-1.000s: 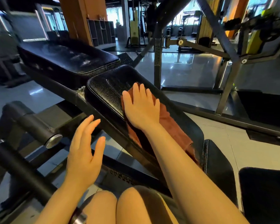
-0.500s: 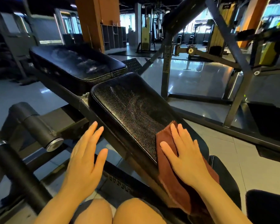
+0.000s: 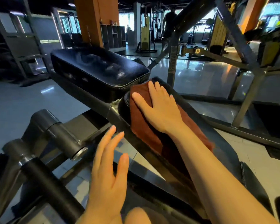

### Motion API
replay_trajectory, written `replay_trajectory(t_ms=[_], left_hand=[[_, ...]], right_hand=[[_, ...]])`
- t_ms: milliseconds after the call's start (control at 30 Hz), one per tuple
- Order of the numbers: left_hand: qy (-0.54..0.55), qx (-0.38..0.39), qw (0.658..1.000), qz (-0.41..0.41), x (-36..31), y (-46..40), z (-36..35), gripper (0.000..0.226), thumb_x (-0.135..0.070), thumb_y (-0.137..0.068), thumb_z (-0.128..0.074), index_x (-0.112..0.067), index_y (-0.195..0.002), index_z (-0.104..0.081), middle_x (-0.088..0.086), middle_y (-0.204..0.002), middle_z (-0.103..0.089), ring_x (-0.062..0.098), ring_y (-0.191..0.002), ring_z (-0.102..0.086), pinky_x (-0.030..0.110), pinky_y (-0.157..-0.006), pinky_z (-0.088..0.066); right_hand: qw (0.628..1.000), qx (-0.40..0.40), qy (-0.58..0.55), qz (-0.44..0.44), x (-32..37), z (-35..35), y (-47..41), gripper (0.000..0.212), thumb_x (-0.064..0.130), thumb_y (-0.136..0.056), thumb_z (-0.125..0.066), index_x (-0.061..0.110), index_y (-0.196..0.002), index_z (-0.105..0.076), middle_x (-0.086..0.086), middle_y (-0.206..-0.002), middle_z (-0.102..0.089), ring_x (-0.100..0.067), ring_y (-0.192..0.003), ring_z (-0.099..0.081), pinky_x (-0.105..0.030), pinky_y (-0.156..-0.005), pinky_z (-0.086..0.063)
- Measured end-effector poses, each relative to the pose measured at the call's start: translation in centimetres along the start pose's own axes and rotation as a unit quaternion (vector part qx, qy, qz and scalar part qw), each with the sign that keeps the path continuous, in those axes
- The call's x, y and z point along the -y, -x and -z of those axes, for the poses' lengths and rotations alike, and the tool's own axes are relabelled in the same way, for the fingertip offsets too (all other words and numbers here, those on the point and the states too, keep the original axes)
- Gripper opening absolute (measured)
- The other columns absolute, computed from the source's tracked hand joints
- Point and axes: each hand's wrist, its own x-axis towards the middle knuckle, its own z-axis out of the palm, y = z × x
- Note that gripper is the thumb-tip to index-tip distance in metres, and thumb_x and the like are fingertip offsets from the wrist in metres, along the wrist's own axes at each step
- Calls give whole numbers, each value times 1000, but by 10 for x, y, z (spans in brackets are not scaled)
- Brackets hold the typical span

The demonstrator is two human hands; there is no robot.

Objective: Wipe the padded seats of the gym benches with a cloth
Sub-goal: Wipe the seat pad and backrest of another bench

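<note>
Pressing cloth [image 3: 141, 125], right hand [image 3: 160, 109] flat

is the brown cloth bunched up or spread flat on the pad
Spread flat. The brown cloth lies along the near pad under the right hand, whose straight fingers press it; its near end trails beneath the forearm.

No text, label, brand or number can be read anywhere in the frame. The upright post [image 3: 172, 65] just above the centre carries dark marks running down its face, but they are too blurred to make out as letters.
</note>
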Motion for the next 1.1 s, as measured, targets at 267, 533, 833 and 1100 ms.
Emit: replay_trajectory(t_ms=[267,533,833,1100], left_hand=[[-193,28,969,-150,16,-41,68,46,-36,-95,-39,-23,-139,-43,-7,-153,-30,3,-143,-22,41,-115,-24],[-374,89,908,-166,53,-49,99,55,-42,-93,-37,-10,-135,-52,14,-146,-43,30,-139,-34,54,-112,-22],[-248,31,945,-211,52,-44,98,44,-34,-91,-45,-9,-125,-57,9,-130,-58,11,-129,-41,34,-112,-23],[-271,29,936,-223,54,-41,99,41,-32,-92,-46,-8,-122,-59,11,-129,-59,16,-127,-45,33,-110,-25]], right_hand=[[989,-25,103,102,-39,-6,98,68,67,-94,-25,46,-152,2,18,-162,2,-2,-148,0,-32,-120,-4],[989,-36,-53,-131,-96,0,151,55,60,-99,-18,40,-150,-20,13,-159,-19,-6,-145,-16,-40,-123,-11],[976,5,130,-174,-71,5,37,74,60,-92,-17,14,-148,-28,-18,-148,-31,-39,-131,-36,-56,-107,-34],[996,-47,0,-78,24,-10,10,59,54,-102,-18,27,-155,-16,-2,-164,-12,-23,-150,-12,-52,-120,-8]])
